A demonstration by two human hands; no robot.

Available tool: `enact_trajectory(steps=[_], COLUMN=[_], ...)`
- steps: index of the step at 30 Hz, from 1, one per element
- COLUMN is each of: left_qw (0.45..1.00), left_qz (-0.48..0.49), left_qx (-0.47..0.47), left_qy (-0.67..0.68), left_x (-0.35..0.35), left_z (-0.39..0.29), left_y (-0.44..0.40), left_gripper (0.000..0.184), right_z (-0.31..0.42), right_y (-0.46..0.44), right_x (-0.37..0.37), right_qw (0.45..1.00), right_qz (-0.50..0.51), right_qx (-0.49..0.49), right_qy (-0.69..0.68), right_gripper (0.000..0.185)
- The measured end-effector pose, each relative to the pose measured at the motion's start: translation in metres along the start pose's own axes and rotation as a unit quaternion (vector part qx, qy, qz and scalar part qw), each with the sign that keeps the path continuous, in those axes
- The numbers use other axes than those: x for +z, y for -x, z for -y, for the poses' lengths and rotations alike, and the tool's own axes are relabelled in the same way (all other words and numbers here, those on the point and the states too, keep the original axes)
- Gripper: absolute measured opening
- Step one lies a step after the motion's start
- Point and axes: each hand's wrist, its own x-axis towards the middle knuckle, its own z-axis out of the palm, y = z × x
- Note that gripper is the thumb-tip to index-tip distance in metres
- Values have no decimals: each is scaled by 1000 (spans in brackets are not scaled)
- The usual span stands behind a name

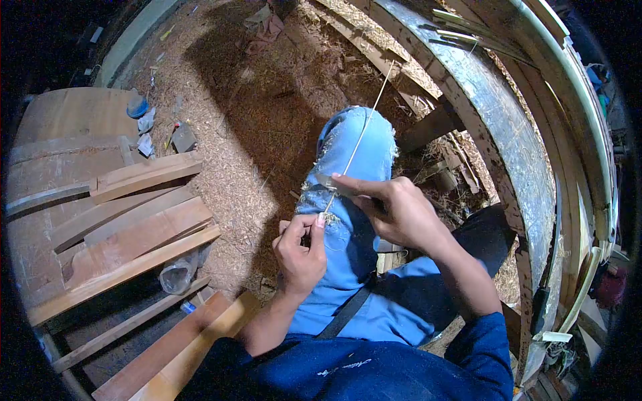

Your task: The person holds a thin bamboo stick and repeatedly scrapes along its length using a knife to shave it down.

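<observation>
A long, thin wooden stick (362,137) runs over the raised knee of my blue jeans (334,281), its far tip beyond the knee. Its near end is pinched between the thumb and fingers of my left hand (301,250). My right hand (404,210) is closed on a small knife, with the index finger stretched along it. The knife's blade (326,180) lies across the stick, just past my left fingertips; the handle is hidden inside my palm. Fine pale shavings (326,219) cling to the jeans around both hands.
Several cut boards (144,240) are stacked at the left beside a clear plastic cup (176,277). A blue-lidded container (137,107) sits farther back. Sawdust (224,180) covers the floor. On the right curves a broad worn bench edge (498,100), with long strips along it.
</observation>
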Motion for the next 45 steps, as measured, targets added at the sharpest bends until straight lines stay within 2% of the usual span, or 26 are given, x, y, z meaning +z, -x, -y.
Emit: enact_trajectory(steps=[1,2,5,7,8,9,10,13,15,17,18,21,22,25,26,28,29,31,33,36,37,40,41,43,45], left_qw=[1000,1000,1000,1000,1000,1000,1000,1000,1000,1000,1000,999,999,999,999,999,999,998,997,998,998,997,997,997,997], left_qz=[0,-3,-4,-3,1,6,5,-8,-17,-16,-14,-6,-6,-3,-5,-4,-4,-5,-7,4,7,8,2,-2,3], left_qx=[0,6,12,11,9,8,10,12,11,14,15,-4,-3,-16,-12,-9,-15,-19,-42,-36,-34,-37,-37,-36,-29], left_qy=[0,5,7,2,-4,-11,-11,-5,21,19,18,37,38,42,40,39,47,57,66,47,49,60,66,70,68], left_x=[0,2,3,4,4,3,3,8,10,11,11,9,9,7,7,6,6,8,7,5,5,5,5,6,5], left_z=[1,2,0,0,2,4,4,4,7,9,9,6,7,9,7,8,10,13,15,12,12,12,13,12,10], left_y=[0,0,1,1,2,1,1,3,3,3,3,7,8,8,7,9,10,9,9,9,10,10,9,9,9], left_gripper=[5,5,6,6,6,6,6,7,6,6,6,6,6,7,7,8,8,9,10,10,10,10,10,10,10], right_z=[-10,-29,-25,2,-10,-24,-32,-28,-13,-17,-22,-26,-10,-17,-36,-41,-40,-26,-23,-48,-48,-36,-33,-44,-54], right_y=[-3,-10,-8,0,3,-2,-8,-3,4,2,-5,-2,1,1,-3,-5,-2,5,7,-11,-9,0,4,-2,-10], right_x=[6,16,0,-11,5,13,15,4,-2,3,5,-4,-11,-3,7,6,3,-1,1,4,-4,5,6,6,-2], right_qw=[1000,993,983,994,996,996,993,987,995,997,997,983,996,996,995,973,973,998,997,961,978,993,992,987,967], right_qz=[0,-93,-164,95,44,42,-44,-143,76,71,-57,-176,-60,29,-88,-213,-214,27,41,-220,-185,-22,-13,-87,-220], right_qx=[0,-43,9,27,-64,-65,-58,8,-59,-36,-26,13,60,82,27,-6,-5,-25,-42,-76,2,-75,-96,-54,-22], right_qy=[0,-59,-85,-35,-37,-38,-90,-76,-33,-9,-49,-61,-14,19,-39,-87,-86,-56,-50,-152,-98,-85,-84,-126,-124], right_gripper=[51,51,52,49,47,47,62,76,46,47,49,51,51,51,51,53,53,52,52,58,60,65,70,72,77])
